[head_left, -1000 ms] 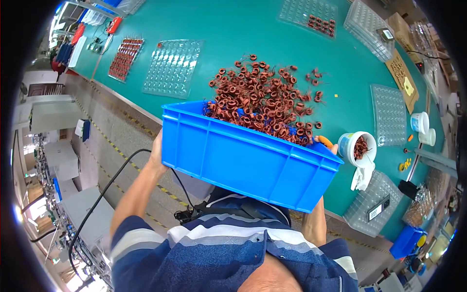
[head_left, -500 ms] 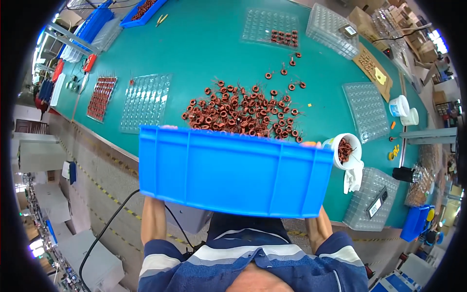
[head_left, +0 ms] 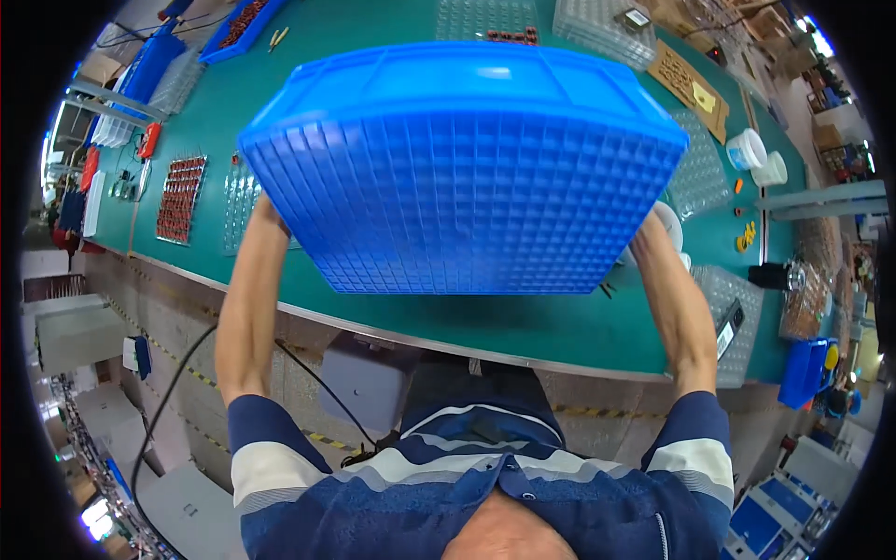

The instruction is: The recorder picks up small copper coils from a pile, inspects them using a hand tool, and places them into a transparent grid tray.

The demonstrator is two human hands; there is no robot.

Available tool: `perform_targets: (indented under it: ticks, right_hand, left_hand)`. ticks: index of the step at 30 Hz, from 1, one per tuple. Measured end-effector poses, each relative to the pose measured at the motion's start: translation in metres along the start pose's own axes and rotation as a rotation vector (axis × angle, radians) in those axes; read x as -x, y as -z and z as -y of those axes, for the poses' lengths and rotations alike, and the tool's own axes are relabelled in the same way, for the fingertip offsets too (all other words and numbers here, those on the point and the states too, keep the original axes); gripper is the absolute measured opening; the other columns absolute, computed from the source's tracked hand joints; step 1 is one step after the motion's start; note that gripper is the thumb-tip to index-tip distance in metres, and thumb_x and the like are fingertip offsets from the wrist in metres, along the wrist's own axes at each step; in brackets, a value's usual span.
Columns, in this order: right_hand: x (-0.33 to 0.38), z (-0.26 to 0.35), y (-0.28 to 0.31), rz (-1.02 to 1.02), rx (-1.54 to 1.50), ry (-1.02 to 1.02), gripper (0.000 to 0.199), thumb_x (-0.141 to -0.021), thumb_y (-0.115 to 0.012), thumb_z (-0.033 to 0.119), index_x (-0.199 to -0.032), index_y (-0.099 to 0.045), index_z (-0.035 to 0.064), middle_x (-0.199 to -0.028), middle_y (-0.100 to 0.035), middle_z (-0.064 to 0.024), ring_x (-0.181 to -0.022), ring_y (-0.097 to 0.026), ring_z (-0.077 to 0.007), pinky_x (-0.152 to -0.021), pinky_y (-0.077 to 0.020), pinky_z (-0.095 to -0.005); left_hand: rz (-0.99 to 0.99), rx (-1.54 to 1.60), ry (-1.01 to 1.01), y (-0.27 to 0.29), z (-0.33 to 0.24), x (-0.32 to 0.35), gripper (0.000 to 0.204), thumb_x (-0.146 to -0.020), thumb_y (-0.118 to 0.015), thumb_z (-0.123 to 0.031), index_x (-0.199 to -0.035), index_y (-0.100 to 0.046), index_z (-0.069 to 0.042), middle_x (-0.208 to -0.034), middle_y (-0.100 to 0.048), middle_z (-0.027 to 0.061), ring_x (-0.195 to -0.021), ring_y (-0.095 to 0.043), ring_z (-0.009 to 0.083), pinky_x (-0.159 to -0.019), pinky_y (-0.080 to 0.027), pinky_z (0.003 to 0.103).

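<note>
Upturned blue bin (head_left: 467, 168) between left hand (head_left: 264, 207) and right hand (head_left: 646, 233)

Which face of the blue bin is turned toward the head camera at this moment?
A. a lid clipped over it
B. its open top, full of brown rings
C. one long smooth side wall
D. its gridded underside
D: the blue bin, held between the left hand and right hand, shows its waffle-grid bottom.
</note>
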State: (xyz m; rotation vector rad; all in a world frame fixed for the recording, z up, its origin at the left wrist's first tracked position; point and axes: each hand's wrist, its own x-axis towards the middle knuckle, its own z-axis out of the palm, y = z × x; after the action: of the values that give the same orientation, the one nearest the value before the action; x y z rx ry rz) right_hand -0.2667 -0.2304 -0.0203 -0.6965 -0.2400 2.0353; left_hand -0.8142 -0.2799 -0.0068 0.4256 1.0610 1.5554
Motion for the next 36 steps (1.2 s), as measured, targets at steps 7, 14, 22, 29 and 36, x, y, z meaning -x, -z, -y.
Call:
perform_targets:
  ticks: [7, 14, 22, 29, 36]
  right_hand:
    - [0.076, 0.073, -0.037, -0.165, 0.337, 0.246, 0.044, -0.095, -0.039, 0.046, -0.077, -0.057, 0.0110, -0.065, -0.050, -0.0011, -0.060, -0.047, -0.0135, -0.054, -0.0397, -0.0282]
    - [0.199, 0.124, -0.047, -0.220, 0.967, 0.650, 0.075, -0.093, -0.033, 0.060, -0.073, -0.056, -0.0080, -0.062, -0.049, -0.0130, -0.069, -0.052, -0.0196, -0.068, -0.0427, -0.0405]
    - [0.501, 0.170, 0.101, 0.300, 0.975, 0.922, 0.044, -0.100, -0.035, 0.037, -0.078, -0.049, 0.0010, -0.071, -0.047, -0.0035, -0.069, -0.043, -0.0094, -0.064, -0.0390, -0.0328]
    - [0.727, 0.246, 0.296, 0.116, 0.901, 0.775, 0.056, -0.097, -0.043, 0.051, -0.082, -0.066, 0.0018, -0.073, -0.062, 0.0005, -0.070, -0.054, -0.0042, -0.060, -0.0452, -0.0254]
    - [0.967, 0.294, 0.436, -0.432, 0.958, 0.798, 0.067, -0.091, -0.044, 0.062, -0.079, -0.070, 0.0009, -0.073, -0.066, -0.0079, -0.073, -0.061, -0.0129, -0.067, -0.0510, -0.0322]
  left_hand:
    - [0.098, -0.018, 0.085, -0.075, -0.012, -0.037, 0.047, -0.092, -0.051, -0.044, -0.121, -0.053, -0.007, -0.120, -0.058, 0.0134, -0.107, -0.058, 0.0282, -0.096, -0.046, 0.045]
    - [0.404, -0.033, -0.054, -0.086, -0.020, 0.147, 0.046, -0.092, -0.052, -0.043, -0.120, -0.053, -0.007, -0.119, -0.059, 0.0131, -0.107, -0.059, 0.0278, -0.095, -0.046, 0.045]
    - [0.437, -0.087, 0.022, -0.098, 0.146, 0.316, 0.044, -0.092, -0.053, -0.043, -0.118, -0.054, -0.007, -0.118, -0.059, 0.0127, -0.106, -0.059, 0.0274, -0.095, -0.046, 0.044]
    - [0.574, -0.230, 0.259, -0.615, 0.524, 0.573, 0.043, -0.091, -0.054, -0.042, -0.117, -0.055, -0.007, -0.116, -0.060, 0.0124, -0.106, -0.059, 0.0270, -0.095, -0.046, 0.044]
    - [0.724, -0.567, 0.518, -0.607, 0.680, 0.765, 0.042, -0.091, -0.055, -0.041, -0.115, -0.056, -0.007, -0.115, -0.061, 0.0121, -0.105, -0.059, 0.0266, -0.094, -0.047, 0.043]
